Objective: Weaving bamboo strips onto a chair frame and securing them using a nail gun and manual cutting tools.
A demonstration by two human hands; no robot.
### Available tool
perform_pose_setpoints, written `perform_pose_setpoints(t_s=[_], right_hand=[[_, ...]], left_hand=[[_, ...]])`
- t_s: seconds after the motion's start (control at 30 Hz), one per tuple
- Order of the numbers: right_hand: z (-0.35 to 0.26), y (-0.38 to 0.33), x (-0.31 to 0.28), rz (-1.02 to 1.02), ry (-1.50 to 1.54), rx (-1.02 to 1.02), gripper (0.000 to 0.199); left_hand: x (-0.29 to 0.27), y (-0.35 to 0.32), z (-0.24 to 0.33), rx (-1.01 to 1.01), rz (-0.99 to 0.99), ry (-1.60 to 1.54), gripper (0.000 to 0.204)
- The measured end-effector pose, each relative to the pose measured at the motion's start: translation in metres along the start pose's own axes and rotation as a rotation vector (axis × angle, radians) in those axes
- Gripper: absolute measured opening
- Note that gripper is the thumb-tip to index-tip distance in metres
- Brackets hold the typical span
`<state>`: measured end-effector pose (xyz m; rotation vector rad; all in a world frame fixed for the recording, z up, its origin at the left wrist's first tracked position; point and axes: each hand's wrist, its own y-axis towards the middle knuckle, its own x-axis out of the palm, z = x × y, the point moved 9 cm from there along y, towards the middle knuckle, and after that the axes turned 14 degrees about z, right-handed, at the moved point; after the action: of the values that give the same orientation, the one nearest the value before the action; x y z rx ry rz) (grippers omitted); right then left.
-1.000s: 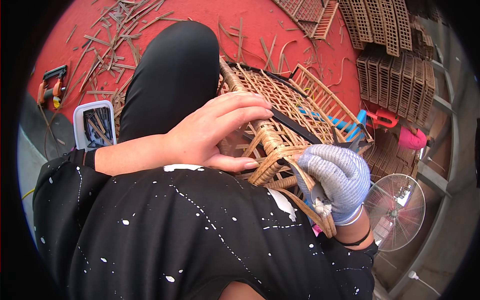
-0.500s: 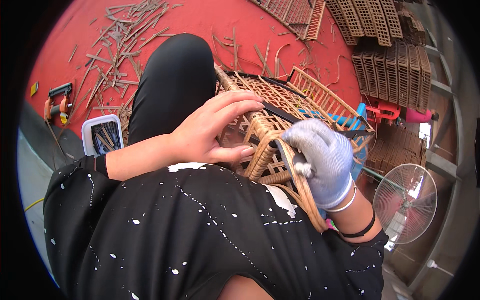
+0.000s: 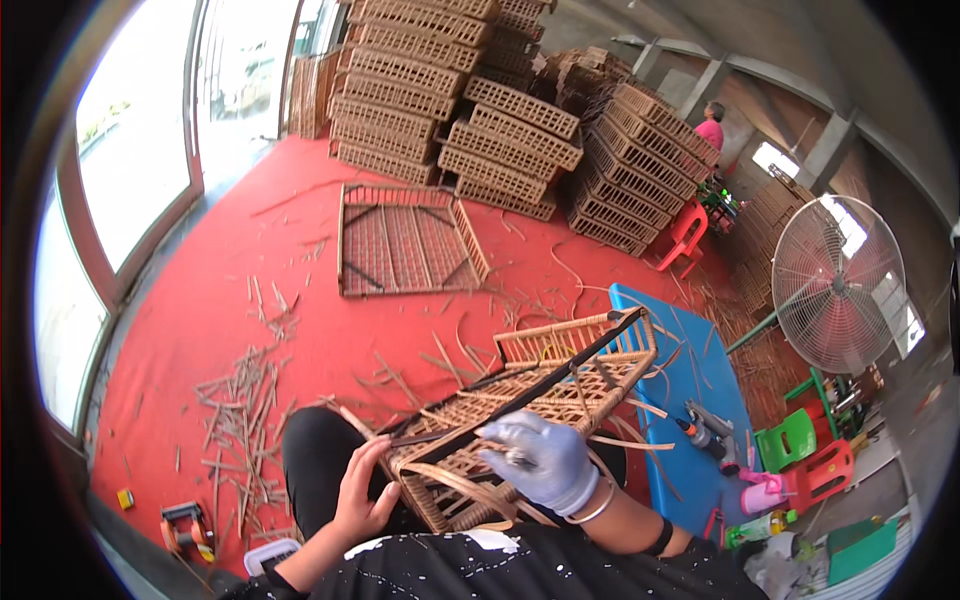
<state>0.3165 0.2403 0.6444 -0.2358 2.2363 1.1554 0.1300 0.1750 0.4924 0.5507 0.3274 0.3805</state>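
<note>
A wicker tray [image 3: 480,420] of woven rattan, braced by black strips, lies tilted across my lap. At its near left corner, my bare left hand [image 3: 360,500] grips the edge, fingers over the rim and thumb apart on the inner side. My right hand [image 3: 545,465], in a pale grey glove, is closed in a pinch just above the tray's near side, beside a black strip [image 3: 500,415]. What its fingers hold is hidden. Below the glove, a bent rattan strip [image 3: 450,480] loops out from the near corner.
Another wicker tray [image 3: 405,240] lies on the red floor, with stacked trays [image 3: 400,90] behind. Cut strips [image 3: 240,420] litter the floor at left. A blue table [image 3: 690,400] carrying tools [image 3: 705,430] stands right, near a large fan [image 3: 838,285]. A person in pink [image 3: 710,130] is far back.
The view has lifted, showing more of the room. My right hand has moved up and away from the near corner, over the tray. My left hand stays at the corner.
</note>
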Motion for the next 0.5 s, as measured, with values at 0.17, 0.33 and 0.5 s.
perform_pose_setpoints(t_s=[0.17,0.33,0.5], right_hand=[[0.041,-0.035,-0.08,0.281,-0.028,0.182,0.012],[0.053,-0.057,-0.111,0.348,0.036,0.161,0.011],[0.077,-0.086,-0.122,0.412,0.146,0.195,0.011]], left_hand=[[0.014,0.039,0.071,0.281,0.035,0.205,0.045],[0.022,0.051,0.096,0.411,0.001,0.43,0.031],[0.027,0.06,0.087,0.461,-0.262,0.875,0.018]])
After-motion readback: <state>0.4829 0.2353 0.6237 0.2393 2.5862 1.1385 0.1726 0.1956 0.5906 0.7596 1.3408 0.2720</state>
